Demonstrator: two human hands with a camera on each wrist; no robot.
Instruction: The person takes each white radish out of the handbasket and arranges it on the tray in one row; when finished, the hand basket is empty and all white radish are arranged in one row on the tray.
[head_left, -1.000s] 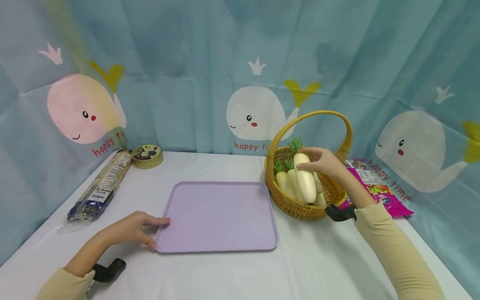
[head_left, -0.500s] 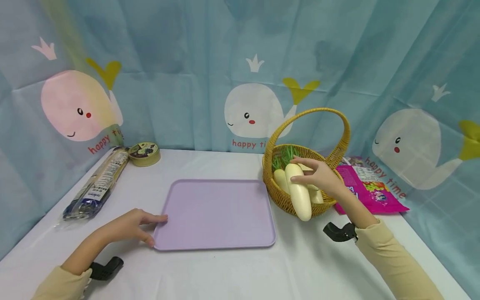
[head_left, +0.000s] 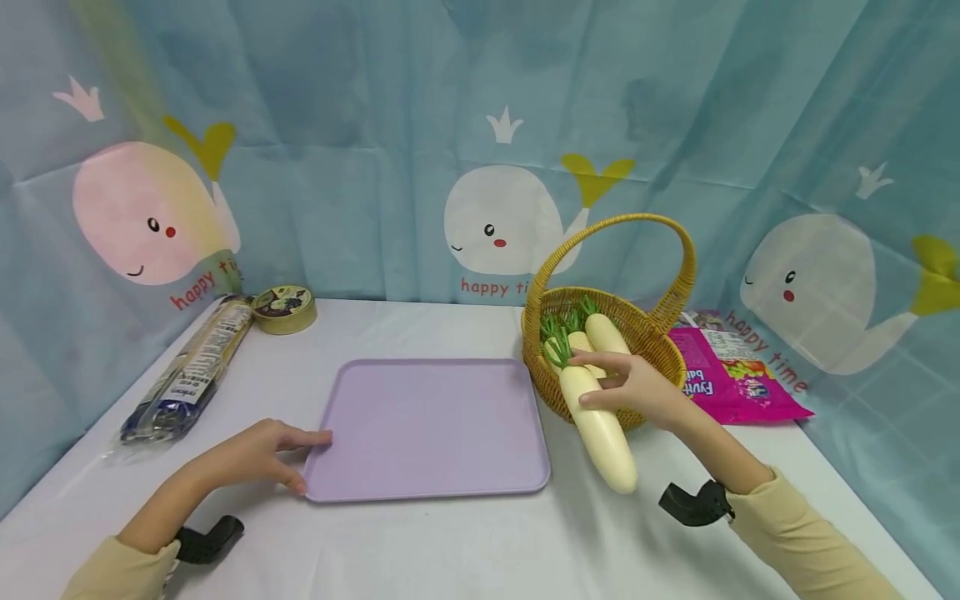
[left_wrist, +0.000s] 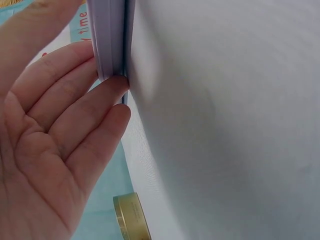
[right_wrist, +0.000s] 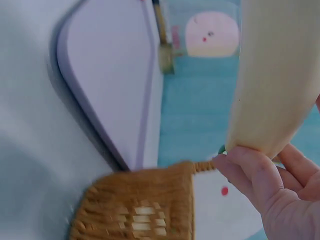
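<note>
My right hand (head_left: pixel 637 390) grips a white radish (head_left: pixel 603 442) with green leaf stubs, near its leafy end. The radish slants in front of the wicker basket (head_left: pixel 651 337), its bare tip pointing toward me and to the right. In the right wrist view the radish (right_wrist: pixel 275 75) is pinched between thumb and fingers. Several more radishes (head_left: pixel 606 333) lie in the basket. My left hand (head_left: pixel 258 454) touches the left edge of a lilac tray (head_left: pixel 427 425), its fingers extended. The left wrist view has those fingertips (left_wrist: pixel 117 86) against the tray's side (left_wrist: pixel 107 40).
A round gold tin (head_left: pixel 285 310) and a long plastic-wrapped pack (head_left: pixel 191 371) lie at the back left. Pink snack bags (head_left: pixel 738 379) lie right of the basket. A blue curtain (head_left: pixel 337 167) with whale prints closes the back and sides of the white table (head_left: pixel 420 550).
My right hand has drawn the radish out of the basket, toward me and slightly left, tilting it. The left hand stays at the tray's edge.
</note>
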